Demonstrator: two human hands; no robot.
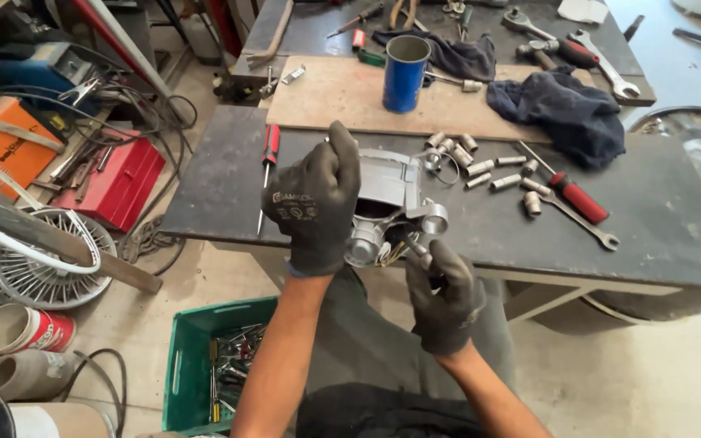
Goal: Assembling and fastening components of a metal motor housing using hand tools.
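Hands: both are gloved in dark work gloves and are meeting at the centre of the frame, over the near edge of the worktop (675, 219).
Left hand (316, 203): it is wrapping the left side of a grey cast-metal motor housing (391, 199), fingers curled up over its top, steadying it at the edge.
Right hand (445, 300): it is closing around a thin metal tool or bolt (415, 246), whose tip is pointing up into the lower end of the housing; which of the two it is, the view does not settle.
Step in hand: by the look of it, a fastener at the housing's lower end is being worked, the left hand bracing while the right is driving.
Next move calls for: a firm hold on the housing and the right hand's piece kept in line with its hole, since the casting is overhanging the edge.
Close by: loose sockets (480, 169) are lying just right of the housing, with a red-handled screwdriver (571, 193) and a spanner (582, 223) beyond them.
Further off: a blue can (405, 73) is standing at upper centre; a green crate (192, 357) of tools is sitting on the floor at lower left.
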